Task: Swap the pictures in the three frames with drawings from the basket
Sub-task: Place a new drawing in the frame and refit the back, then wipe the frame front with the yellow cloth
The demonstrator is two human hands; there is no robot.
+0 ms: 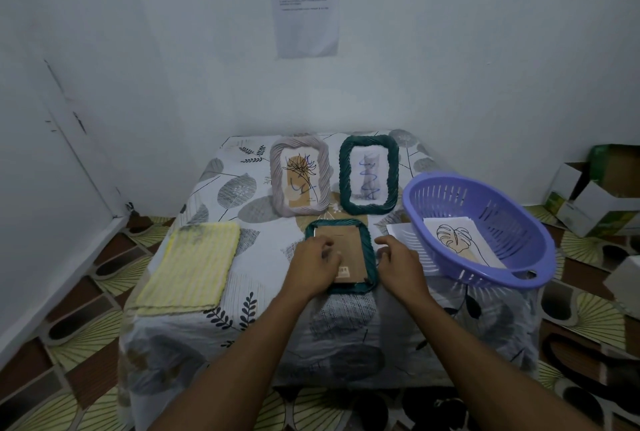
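Three twisty frames are sitting out: one green frame [341,256] lying face-down, both hands [313,266] [401,266] gripping it; basket [481,222] at three o'clock.

White walls [450,49] meet in corner on left, scuffed with dark marks; light dim, bluish. Printed sheet [306,7] stuck on back wall, text too small to read. Low surface pushed against back wall, draped in leaf-print cloth [263,333] in grey, black, tan. Floor [52,344] tiled in brown with yellow-green fan motifs and dark ovals. Open cardboard boxes [595,195], white and green, on floor at right by wall
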